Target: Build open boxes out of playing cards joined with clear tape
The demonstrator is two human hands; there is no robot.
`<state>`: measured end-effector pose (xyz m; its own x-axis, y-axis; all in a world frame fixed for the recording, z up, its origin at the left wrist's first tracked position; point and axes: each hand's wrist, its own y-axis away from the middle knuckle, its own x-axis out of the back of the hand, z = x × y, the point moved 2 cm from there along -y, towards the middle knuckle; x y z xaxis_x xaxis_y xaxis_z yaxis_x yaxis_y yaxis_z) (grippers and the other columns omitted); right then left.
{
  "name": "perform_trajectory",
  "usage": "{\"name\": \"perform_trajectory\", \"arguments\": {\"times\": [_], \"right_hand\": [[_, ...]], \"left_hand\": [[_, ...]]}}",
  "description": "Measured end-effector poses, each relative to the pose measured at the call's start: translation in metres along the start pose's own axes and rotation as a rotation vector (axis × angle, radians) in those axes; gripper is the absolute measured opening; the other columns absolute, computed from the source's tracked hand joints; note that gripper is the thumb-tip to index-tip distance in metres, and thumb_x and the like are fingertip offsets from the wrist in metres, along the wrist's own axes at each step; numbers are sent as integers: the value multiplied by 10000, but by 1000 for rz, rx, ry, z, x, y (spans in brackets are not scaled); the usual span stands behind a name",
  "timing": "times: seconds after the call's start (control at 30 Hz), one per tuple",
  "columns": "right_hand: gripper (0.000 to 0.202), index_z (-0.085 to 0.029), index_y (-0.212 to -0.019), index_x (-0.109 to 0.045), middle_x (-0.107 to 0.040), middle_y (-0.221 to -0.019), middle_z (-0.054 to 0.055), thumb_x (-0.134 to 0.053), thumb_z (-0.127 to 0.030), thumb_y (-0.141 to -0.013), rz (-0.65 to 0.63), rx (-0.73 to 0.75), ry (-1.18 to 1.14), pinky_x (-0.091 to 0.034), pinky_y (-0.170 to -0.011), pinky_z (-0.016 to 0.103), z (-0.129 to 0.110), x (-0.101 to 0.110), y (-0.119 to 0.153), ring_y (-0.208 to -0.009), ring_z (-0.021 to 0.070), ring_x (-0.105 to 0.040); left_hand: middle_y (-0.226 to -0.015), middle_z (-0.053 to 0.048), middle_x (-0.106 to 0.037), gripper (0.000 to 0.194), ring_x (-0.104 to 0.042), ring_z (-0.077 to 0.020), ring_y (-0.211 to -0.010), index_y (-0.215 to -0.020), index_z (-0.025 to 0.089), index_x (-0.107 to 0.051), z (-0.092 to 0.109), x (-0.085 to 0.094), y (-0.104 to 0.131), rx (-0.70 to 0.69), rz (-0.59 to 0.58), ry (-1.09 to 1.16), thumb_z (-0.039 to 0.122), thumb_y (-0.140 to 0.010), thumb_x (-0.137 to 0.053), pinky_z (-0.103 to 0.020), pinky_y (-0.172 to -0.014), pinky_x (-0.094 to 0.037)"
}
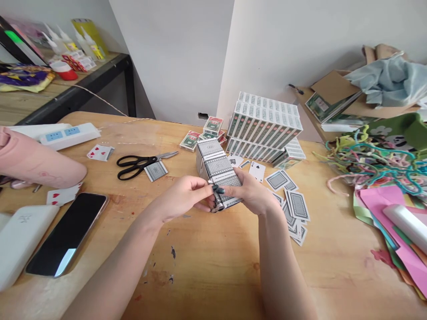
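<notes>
A long box-shaped structure made of playing cards (217,166), with grey patterned backs outward, lies on the table in front of me. My right hand (256,192) grips its right side, the thumb reaching over the top near the close end. At that same end my left hand (193,194) pinches the left corner, where a card edge looks bent or curled. Both thumb tips meet there, and some fingers are hidden behind the cards. Loose playing cards (298,206) lie to the right of my right hand. Black-handled scissors (136,166) rest on the left beside a single card (156,170).
Card packs (265,126) stand stacked at the back, with several more packs (213,126) beside them. On the left are a phone (68,235), a pink bottle (40,158) and a power strip (70,135). Pipe cleaners (376,160) and coloured sheets (383,209) crowd the right.
</notes>
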<state>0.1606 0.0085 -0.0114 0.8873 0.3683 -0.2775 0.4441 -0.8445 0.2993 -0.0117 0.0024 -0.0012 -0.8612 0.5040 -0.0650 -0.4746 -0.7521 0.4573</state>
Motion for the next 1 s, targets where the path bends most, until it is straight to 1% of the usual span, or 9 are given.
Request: {"name": "perform_trajectory", "arguments": {"times": [0.1, 0.17, 0.27, 0.37, 0.5, 0.63, 0.73, 0.83, 1.0], "right_hand": [[356, -164, -978, -630, -700, -852, 51, -719, -398, -723, 51, -72, -129, -522, -678, 292, 4, 9, 0, -708, 163, -647], [266, -155, -966, -642, -703, -848, 58, -661, -326, -762, 77, -105, -201, -515, -650, 264, 6, 16, -2, -702, 155, -646], [262, -143, -971, -654, -709, -849, 48, -580, -188, -723, -16, -122, -300, -515, -666, 266, 10, 21, -8, -691, 146, -644], [324, -150, -959, -674, -711, -793, 21, -556, -152, -657, -115, -123, -342, -517, -657, 280, 17, 17, -14, -632, 137, -628], [225, -181, -878, -706, -717, -802, 6, -697, -199, -653, -101, -36, -96, -511, -725, 291, 26, 9, -19, -709, 147, -641], [215, -196, -850, -716, -712, -817, -9, -762, -243, -645, -73, 101, 143, -485, -808, 312, 30, 4, -20, -803, 161, -631], [234, -201, -876, -706, -698, -833, -14, -760, -271, -660, -106, 115, 89, -490, -775, 291, 34, -1, -25, -802, 148, -617], [235, -183, -790, -695, -685, -777, -3, -764, -355, -645, -161, 45, -41, -503, -684, 275, 40, -11, -31, -727, 140, -604], [288, -185, -748, -686, -676, -751, -3, -777, -426, -620, -146, -22, -93, -501, -629, 259, 45, -21, -35, -688, 131, -594]], "left_hand": [[-832, -66, -710, 264, -677, -198, -821, -803, 146, -650, 0, 1, 0, -2, -14, -7, 404, -790, -598, -343, -756, -560], [-841, -56, -711, 241, -673, -196, -826, -840, 158, -658, 0, 2, 0, -9, -18, -8, 382, -794, -583, -339, -755, -561], [-807, -29, -710, 188, -669, -188, -795, -810, 176, -648, 1, 7, 0, -27, 16, 13, 344, -791, -565, -338, -754, -559], [-778, -8, -703, 155, -668, -189, -779, -739, 185, -617, 2, 13, 1, -34, 38, 2, 323, -781, -559, -338, -754, -555], [-787, 0, -703, 157, -670, -186, -777, -707, 190, -599, 1, 17, 1, -46, 21, -29, 320, -782, -554, -341, -776, -549], [-816, -3, -707, 179, -675, -198, -808, -790, 200, -621, 0, 16, 2, -38, 5, -47, 362, -804, -549, -350, -766, -551], [-849, -16, -714, 220, -673, -199, -816, -880, 193, -648, -1, 17, 1, -37, -32, -32, 385, -812, -563, -356, -772, -555], [-895, -39, -717, 258, -669, -199, -836, -929, 176, -667, -2, 22, 0, -37, -82, -10, 391, -817, -579, -353, -780, -556], [-972, -58, -710, 284, -662, -203, -885, -990, 173, -672, -6, 28, -2, -51, -133, -1, 391, -836, -575, -350, -796, -550]]}}
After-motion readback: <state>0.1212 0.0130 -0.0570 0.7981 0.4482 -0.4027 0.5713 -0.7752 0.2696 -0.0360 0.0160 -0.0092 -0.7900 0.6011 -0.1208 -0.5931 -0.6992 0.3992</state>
